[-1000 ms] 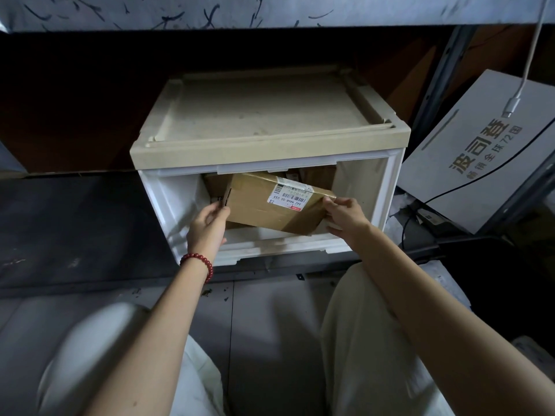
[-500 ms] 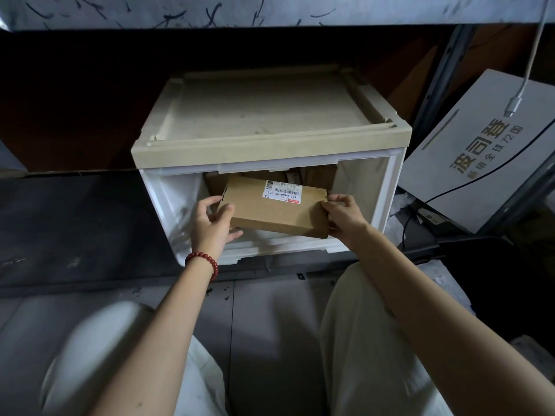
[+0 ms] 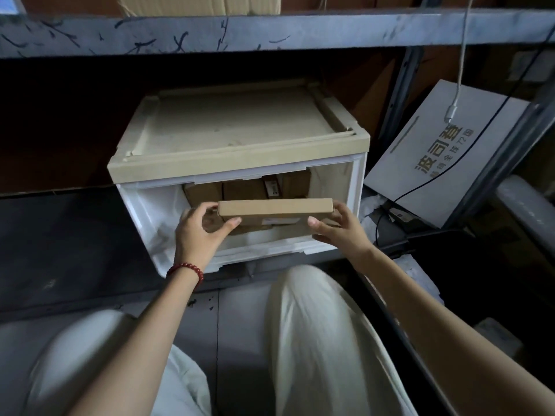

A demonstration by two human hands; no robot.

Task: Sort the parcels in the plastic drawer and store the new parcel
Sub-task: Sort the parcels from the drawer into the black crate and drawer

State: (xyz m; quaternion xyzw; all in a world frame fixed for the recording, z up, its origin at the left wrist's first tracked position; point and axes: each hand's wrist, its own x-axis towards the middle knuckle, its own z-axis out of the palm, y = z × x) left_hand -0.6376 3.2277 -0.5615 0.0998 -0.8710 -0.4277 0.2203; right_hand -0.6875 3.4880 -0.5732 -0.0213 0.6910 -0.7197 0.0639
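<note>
From the head camera, I have the flat brown parcel [image 3: 275, 211] pinched at its two short ends: my left hand [image 3: 200, 229] curls around the left end with the thumb underneath, and my right hand [image 3: 338, 226] cups the right end. Both hands are closed on it, so it sits level with its thin edge facing me, which I judge suits sliding it in flat.

It hovers in the open front of the plastic drawer [image 3: 240, 175], near the front lip and apart from the floor of the box. Further in, several more brown parcels [image 3: 255, 190] stand packed against the far wall, leaving the near space free; that gap looks like where this one belongs. Whether it rests on another parcel beneath, I cannot tell.
</note>
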